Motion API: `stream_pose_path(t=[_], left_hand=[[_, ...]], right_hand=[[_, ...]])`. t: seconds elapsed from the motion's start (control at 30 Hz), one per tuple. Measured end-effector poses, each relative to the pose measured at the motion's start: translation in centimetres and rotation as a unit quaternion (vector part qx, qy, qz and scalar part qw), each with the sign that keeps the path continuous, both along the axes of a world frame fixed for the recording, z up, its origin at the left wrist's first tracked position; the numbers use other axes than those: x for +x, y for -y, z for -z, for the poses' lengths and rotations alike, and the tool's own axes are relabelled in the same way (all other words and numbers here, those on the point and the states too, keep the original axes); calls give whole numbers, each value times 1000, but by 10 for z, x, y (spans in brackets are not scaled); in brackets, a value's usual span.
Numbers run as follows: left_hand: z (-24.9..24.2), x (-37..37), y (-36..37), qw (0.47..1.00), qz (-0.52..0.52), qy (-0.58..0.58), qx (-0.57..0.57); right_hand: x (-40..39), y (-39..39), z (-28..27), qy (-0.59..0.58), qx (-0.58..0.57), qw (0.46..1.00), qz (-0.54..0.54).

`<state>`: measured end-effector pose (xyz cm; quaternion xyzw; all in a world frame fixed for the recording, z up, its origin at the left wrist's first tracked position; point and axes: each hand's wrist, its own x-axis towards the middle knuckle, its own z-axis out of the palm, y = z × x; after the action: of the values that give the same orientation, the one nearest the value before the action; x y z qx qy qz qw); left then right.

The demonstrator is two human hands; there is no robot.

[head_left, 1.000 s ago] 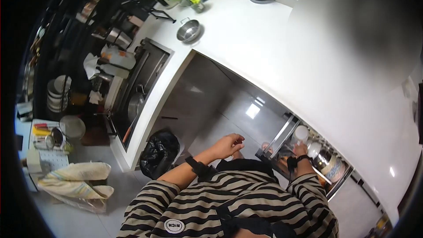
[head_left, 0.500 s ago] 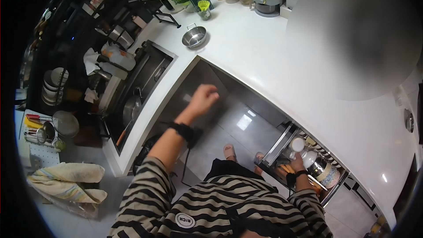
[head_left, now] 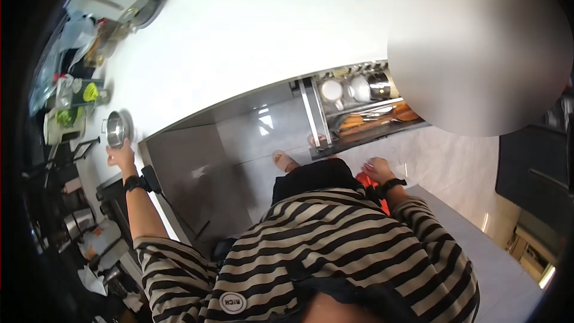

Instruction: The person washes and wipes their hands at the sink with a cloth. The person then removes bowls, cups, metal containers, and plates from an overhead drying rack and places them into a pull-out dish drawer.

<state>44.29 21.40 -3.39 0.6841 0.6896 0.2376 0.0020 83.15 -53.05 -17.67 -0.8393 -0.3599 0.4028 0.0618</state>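
Note:
At the counter's left end, my left hand [head_left: 121,157] reaches out and grips the near rim of a small steel pan [head_left: 119,127]. The pan is shallow and round, with a wire loop handle on its far side. My right hand [head_left: 378,170] hangs by my right hip, fingers loosely bent and slightly apart, with nothing visible in them. A bright red thing [head_left: 382,205] shows just under that wrist, partly hidden by it. Beyond the hand, a drawer [head_left: 371,143] is pulled out, holding a white-lidded jar [head_left: 332,90] and wooden-coloured utensils [head_left: 353,121].
The white counter [head_left: 239,30] curves across in front of me. A clear container with a yellow-green scoop [head_left: 90,91] and leafy greens [head_left: 70,118] stand beyond the pan. A dark cabinet [head_left: 535,170] is at the right. A blurred disc covers the upper right.
My left hand has moved from over the floor gap to the pan and taken its rim. My right hand has left the drawer for my hip. The view has turned right.

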Motion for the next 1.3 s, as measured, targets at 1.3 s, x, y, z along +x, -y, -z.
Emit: stream_pose_path(t=[1.3], left_hand=[[-120, 59, 484, 937, 129, 253, -204]], right_hand=[[105, -251, 33, -235, 120, 964, -26]])
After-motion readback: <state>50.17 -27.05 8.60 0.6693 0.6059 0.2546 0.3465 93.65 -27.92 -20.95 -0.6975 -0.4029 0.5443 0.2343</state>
